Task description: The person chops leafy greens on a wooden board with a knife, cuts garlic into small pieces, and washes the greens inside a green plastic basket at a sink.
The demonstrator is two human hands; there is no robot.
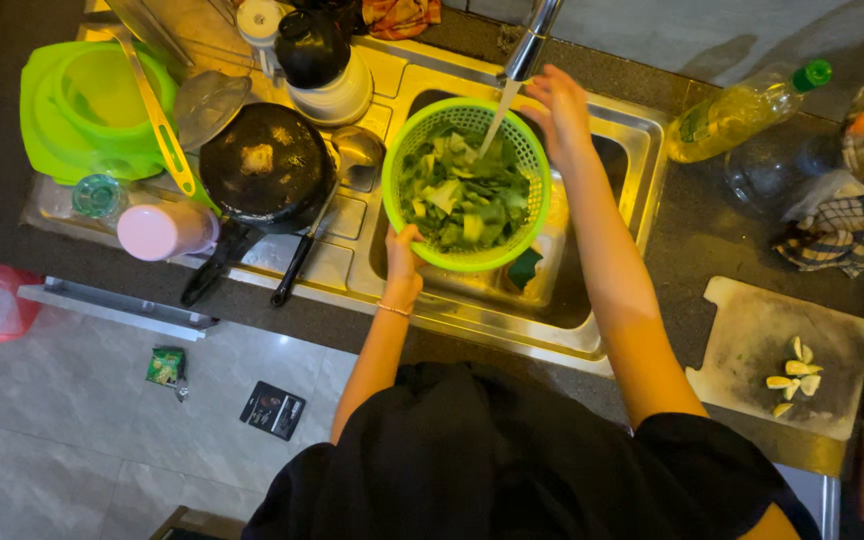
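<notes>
Left hand (403, 250) gripped near rim of green colander (467, 185) of chopped greens, held over sink (592, 320) | rinsing step, I judged | right hand (559, 108) by tap (530, 42), fingers loosely open | water running onto greens.

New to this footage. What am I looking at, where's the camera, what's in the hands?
There is no machine here: a person works with two bare hands, and one camera worn on their head looks straight down, so the dark shirt fills the bottom edge.

The left hand grips the near rim of a green colander full of cut leafy greens, held over a steel sink. The right hand is up at the tap, and water runs into the greens.

On the draining side sit a black pan, a pink cup and green plastic bowls. To the right are a bottle of oil and a cutting board with peeled garlic cloves.
</notes>
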